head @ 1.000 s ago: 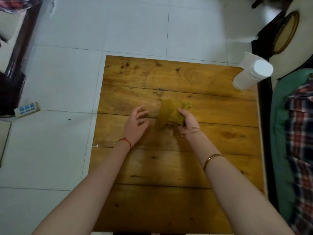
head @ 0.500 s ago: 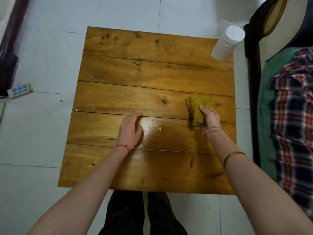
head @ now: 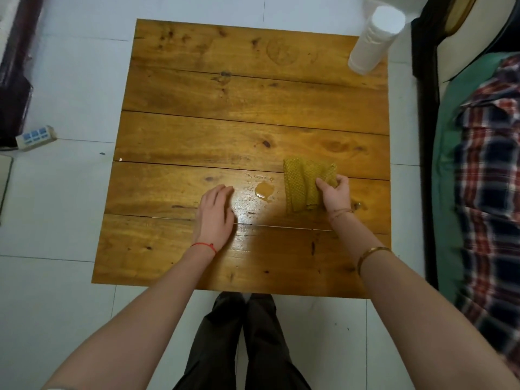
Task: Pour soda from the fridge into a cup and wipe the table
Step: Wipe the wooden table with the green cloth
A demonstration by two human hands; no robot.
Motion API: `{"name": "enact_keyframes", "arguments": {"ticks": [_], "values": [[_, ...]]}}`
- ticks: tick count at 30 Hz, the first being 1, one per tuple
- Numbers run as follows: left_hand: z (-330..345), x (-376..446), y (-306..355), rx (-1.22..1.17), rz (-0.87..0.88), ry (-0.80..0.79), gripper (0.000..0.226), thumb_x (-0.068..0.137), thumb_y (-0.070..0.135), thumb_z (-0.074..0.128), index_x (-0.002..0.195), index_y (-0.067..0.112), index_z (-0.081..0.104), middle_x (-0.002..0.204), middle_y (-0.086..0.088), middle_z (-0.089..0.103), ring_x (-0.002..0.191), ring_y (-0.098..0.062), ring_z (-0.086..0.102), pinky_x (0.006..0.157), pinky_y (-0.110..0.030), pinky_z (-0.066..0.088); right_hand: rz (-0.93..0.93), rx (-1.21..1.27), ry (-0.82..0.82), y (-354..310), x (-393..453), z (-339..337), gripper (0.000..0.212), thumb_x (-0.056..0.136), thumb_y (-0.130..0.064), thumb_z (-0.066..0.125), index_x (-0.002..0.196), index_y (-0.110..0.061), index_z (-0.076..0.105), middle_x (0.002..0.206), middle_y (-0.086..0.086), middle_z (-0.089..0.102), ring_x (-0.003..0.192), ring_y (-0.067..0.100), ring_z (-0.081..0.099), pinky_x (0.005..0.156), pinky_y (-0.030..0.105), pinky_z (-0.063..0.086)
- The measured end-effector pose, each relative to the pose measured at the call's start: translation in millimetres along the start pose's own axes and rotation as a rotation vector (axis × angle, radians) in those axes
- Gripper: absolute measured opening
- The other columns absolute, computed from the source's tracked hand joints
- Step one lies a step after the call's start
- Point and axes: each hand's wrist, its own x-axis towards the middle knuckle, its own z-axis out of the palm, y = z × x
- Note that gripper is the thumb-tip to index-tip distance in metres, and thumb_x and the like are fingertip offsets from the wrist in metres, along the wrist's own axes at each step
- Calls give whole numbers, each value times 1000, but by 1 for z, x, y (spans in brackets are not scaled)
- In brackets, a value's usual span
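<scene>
Yellow mesh cloth [head: 305, 187] is bunched in the right hand [head: 336, 197]: fingers curled round its right edge, thumb on top, rest of the cloth lying flat on the table [head: 253, 122] to the left of the hand. Right wrist carries a thin bracelet [head: 340, 213]; a gold bangle [head: 371, 256] sits further up the forearm.

Left hand [head: 215, 213] lies palm-down on the wood, fingers straight and held together, pointing away from the person, gripping nothing. Red string [head: 204, 246] on that wrist.

Between the two hands: a small amber puddle [head: 264, 191], with scattered droplets and a wet sheen just around it. Puddle is just beside the cloth's left edge, not touching it as far as I can tell. Left fingertips are near the wet patch.

Table is plank-built, varnished orange-brown, with gaps between the boards. Both hands are on the near half.

White cylindrical cup [head: 374, 40] stands at the far right corner, well apart from both hands. Contents can't be seen.

Off-table: white tiled floor [head: 70, 80], a power strip [head: 35, 137] on the floor to the left, dark trouser legs [head: 247, 342] below the near edge, plaid fabric [head: 489, 178] over something green on the right.
</scene>
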Motion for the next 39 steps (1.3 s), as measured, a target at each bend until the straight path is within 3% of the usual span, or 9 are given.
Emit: {"name": "enact_keyframes", "arguments": {"ticks": [5, 8, 13, 15, 18, 21, 28, 32, 39], "values": [[9, 3, -10, 77, 4, -2, 52, 94, 12, 49, 145, 16, 41, 152, -6, 37, 141, -28, 31, 114, -48, 28, -271, -347, 105, 16, 2, 0, 49, 90, -11, 63, 132, -4, 37, 127, 15, 52, 116, 29, 53, 94, 34, 45], [14, 6, -15, 146, 16, -17, 54, 95, 15, 49, 148, 16, 36, 154, -8, 35, 144, -29, 27, 118, -50, 23, -393, -479, 176, 25, 5, 5, 59, 89, -9, 63, 139, -2, 33, 138, 15, 43, 129, 29, 43, 107, 36, 39], [18, 8, -22, 241, 42, -30, 59, 96, 18, 46, 152, 17, 28, 159, -8, 26, 147, -28, 21, 120, -53, 18, -567, -872, 371, 35, 1, 6, 72, 88, -18, 61, 151, -13, 25, 151, 12, 34, 138, 32, 32, 113, 45, 29], [20, 10, -24, 273, 40, -25, 60, 96, 19, 45, 153, 18, 25, 161, -6, 21, 149, -27, 16, 119, -56, 13, -703, -1047, 336, 37, 2, 6, 67, 91, -20, 54, 152, -20, 28, 157, 7, 30, 145, 32, 23, 119, 49, 18], [23, 12, -28, 327, 46, -30, 62, 98, 23, 42, 155, 20, 18, 164, -4, 12, 152, -26, 5, 120, -59, 7, -863, -1213, 113, 45, 9, 13, 55, 98, -23, 43, 152, -23, 30, 161, 2, 23, 150, 30, 11, 122, 53, 9], [25, 15, -34, 382, 67, -30, 63, 100, 25, 39, 156, 20, 13, 165, -4, 9, 152, -26, 2, 119, -62, 6, -823, -1217, -30, 53, 16, 23, 54, 104, -28, 33, 155, -26, 18, 164, -1, 11, 152, 30, 2, 122, 54, 8], [31, 26, -45, 418, 69, 0, 58, 104, 31, 26, 157, 23, 5, 166, -1, 2, 153, -24, -3, 118, -62, -1, -816, -1255, -58, 43, 36, 46, 55, 105, -41, 16, 156, -29, 2, 165, -2, -3, 151, 31, -9, 121, 56, -2], [34, 26, -48, 404, 78, 8, 60, 105, 30, 28, 157, 24, 2, 166, 0, -1, 152, -23, -6, 118, -63, -2, -822, -1208, -26, 43, 29, 68, 58, 104, -45, 18, 157, -28, 2, 165, -3, -3, 151, 30, -9, 120, 55, -6], [35, 26, -51, 389, 79, 10, 58, 104, 29, 24, 157, 25, 1, 166, 2, -3, 152, -21, -8, 118, -64, 0, -921, -1141, -130, 57, 24, 47, 62, 105, -42, 26, 157, -17, 3, 165, 1, -2, 152, 20, -5, 124, 44, 3]]}}
